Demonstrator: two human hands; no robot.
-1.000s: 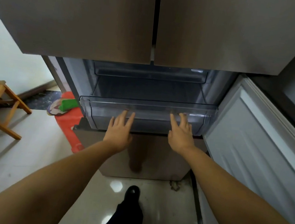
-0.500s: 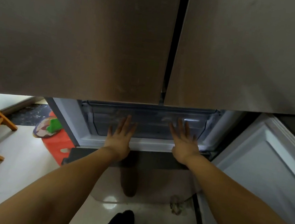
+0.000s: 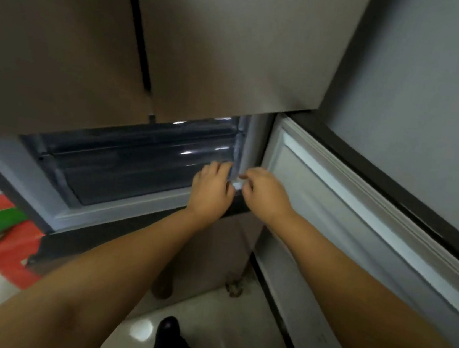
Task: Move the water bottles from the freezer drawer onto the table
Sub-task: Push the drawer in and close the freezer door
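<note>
The freezer drawer (image 3: 137, 162), a clear, dark-looking plastic bin, sat pushed back inside the open lower compartment of the refrigerator, under the two closed upper doors (image 3: 181, 37). No water bottles could be made out through its front; the picture was blurred there.

Both hands were at the drawer's right end, close together but not quite touching. The left hand (image 3: 211, 190) lay against the drawer's front right corner with its fingers curled forward over the plastic edge; whether they gripped it or only pressed on it could not be told. The right hand (image 3: 266, 194) was just to the right, at the pale inner frame (image 3: 252, 144) of the compartment, its fingers bent and bunched together, the tips near a small light part at the frame's corner. Whether they pinched that part could not be told either.

To the right, the lower door (image 3: 347, 217) stood swung open, its white inner liner and grey seal facing the scene. Both bare forearms reached in from the near edge.

On the glossy floor (image 3: 205, 315) near the bottom edge, a dark shoe (image 3: 171, 331) showed between the arms. At far left, a red bag (image 3: 10, 251) with something green (image 3: 0, 221) on top sat beside the refrigerator's base.
</note>
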